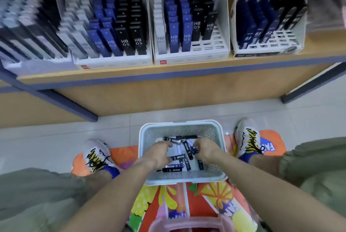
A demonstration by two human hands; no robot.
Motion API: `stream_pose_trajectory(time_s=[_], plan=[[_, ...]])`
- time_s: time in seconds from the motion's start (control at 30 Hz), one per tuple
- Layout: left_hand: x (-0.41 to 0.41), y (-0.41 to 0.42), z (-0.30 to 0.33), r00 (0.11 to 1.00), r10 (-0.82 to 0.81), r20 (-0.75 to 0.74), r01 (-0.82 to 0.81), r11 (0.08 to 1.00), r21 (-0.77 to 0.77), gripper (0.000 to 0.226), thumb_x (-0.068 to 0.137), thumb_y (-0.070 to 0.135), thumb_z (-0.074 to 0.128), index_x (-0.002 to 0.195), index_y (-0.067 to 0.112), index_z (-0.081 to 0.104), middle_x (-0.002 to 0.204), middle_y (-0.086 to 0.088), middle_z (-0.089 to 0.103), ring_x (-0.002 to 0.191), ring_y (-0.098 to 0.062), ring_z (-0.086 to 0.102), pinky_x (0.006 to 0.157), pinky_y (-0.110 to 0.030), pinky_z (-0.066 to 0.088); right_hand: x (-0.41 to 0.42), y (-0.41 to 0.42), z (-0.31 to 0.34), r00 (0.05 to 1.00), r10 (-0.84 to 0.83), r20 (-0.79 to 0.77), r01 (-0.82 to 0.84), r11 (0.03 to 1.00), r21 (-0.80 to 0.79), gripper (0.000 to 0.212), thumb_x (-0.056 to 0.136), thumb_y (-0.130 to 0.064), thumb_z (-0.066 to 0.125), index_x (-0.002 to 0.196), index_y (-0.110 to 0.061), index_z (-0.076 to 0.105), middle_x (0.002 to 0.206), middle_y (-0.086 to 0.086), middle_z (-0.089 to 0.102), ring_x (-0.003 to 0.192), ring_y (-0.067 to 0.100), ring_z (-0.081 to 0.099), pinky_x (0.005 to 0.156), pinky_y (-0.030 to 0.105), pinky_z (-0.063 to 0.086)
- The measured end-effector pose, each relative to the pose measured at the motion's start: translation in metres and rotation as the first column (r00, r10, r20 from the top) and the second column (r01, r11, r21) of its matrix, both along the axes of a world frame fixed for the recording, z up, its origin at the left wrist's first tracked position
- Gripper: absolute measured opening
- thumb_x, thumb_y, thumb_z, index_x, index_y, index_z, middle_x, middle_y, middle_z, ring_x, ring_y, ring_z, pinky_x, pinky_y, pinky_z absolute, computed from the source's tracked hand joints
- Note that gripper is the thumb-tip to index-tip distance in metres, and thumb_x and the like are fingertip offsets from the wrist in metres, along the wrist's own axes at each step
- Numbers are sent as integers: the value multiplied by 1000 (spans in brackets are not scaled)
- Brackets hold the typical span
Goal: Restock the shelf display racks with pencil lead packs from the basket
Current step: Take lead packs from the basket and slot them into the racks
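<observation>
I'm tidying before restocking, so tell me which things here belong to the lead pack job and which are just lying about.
For the job:
basket
lead packs
display racks
left hand
right hand

Lying about:
fruit-print mat
pink container

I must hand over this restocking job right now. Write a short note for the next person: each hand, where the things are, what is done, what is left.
Left hand: down in the basket, fingers curled among the loose pencil lead packs; a firm grip is not clear.
Right hand: also in the basket, fingers curled at a dark pack; grip not clear either.
Basket: on the floor between the feet, many packs left inside.
Racks: middle rack has empty front slots on its right side; right rack has empty front rows.
Done: cannot tell from this view.
Left: lift packs out and fill the empty slots.
</observation>
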State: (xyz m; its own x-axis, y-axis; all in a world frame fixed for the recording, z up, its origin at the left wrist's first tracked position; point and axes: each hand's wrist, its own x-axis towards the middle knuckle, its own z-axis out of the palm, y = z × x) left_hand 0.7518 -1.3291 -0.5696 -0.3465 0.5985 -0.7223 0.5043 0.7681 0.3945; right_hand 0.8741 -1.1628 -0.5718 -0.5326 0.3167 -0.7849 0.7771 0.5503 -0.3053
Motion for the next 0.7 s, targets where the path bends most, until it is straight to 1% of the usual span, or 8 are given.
stream_pose_trajectory(time_s=[0.07, 0.17, 0.3, 0.43, 0.57, 0.6, 0.67, 0.7], plan=[[8, 1, -19, 999, -30, 24, 31, 998, -45, 67, 96, 18, 70, 155, 17, 37, 154, -10, 46, 140, -27, 47, 117, -33, 36, 0, -7, -22, 999, -1, 33, 2, 1000, -26, 55, 93, -9, 68, 144, -12, 49, 136, 13, 61, 122, 29, 60, 102, 35, 50], [14, 2, -42, 997, -73, 32, 76, 993, -88, 71, 96, 11, 67, 158, 17, 32, 156, -11, 41, 142, -29, 43, 120, -36, 33, -2, -14, -49, 1000, -17, 22, 18, 998, -52, 70, 94, -4, 63, 156, -17, 33, 146, 13, 54, 128, 32, 56, 104, 35, 48], [17, -1, -65, 994, -106, 32, 109, 987, -116, 75, 95, 9, 68, 158, 18, 29, 157, -10, 39, 144, -29, 40, 122, -40, 30, -6, -21, -71, 999, -44, 10, 44, 999, -16, 74, 92, 0, 62, 156, -16, 29, 143, 15, 52, 125, 33, 57, 100, 35, 49], [14, -2, -76, 989, -148, 18, 149, 981, -127, 78, 93, 6, 67, 159, 19, 28, 162, -8, 30, 149, -30, 32, 124, -42, 26, -6, -23, -83, 993, -113, 46, 115, 992, -42, 83, 92, 0, 64, 160, -18, 20, 149, 14, 47, 132, 31, 52, 107, 33, 45], [12, 1, -81, 987, -155, 51, 161, 975, -154, 68, 95, 16, 69, 154, 18, 36, 152, -9, 42, 140, -31, 43, 119, -43, 34, -6, -21, -91, 988, -148, 48, 152, 982, -112, 82, 91, 5, 61, 159, -22, 25, 154, 10, 45, 136, 29, 50, 113, 33, 42], [12, 2, -83, 987, -147, 64, 155, 975, -156, 65, 95, 18, 69, 152, 18, 38, 149, -8, 44, 138, -30, 45, 117, -42, 36, -6, -21, -93, 988, -145, 56, 151, 980, -127, 78, 90, 5, 60, 157, -21, 30, 152, 9, 48, 134, 29, 52, 112, 33, 43], [13, 6, -85, 983, -163, 81, 174, 971, -163, 56, 96, 23, 68, 147, 16, 45, 143, -8, 45, 133, -28, 48, 113, -39, 39, -6, -21, -97, 987, -138, 82, 148, 979, -137, 65, 89, 6, 59, 149, -16, 46, 144, 11, 56, 125, 28, 59, 108, 34, 48], [14, 7, -87, 982, -170, 86, 183, 969, -167, 51, 97, 23, 67, 144, 16, 50, 140, -8, 46, 130, -27, 49, 112, -38, 40, -6, -21, -98, 987, -132, 94, 144, 980, -136, 59, 89, 6, 59, 145, -14, 51, 143, 11, 57, 123, 28, 60, 106, 33, 49]])
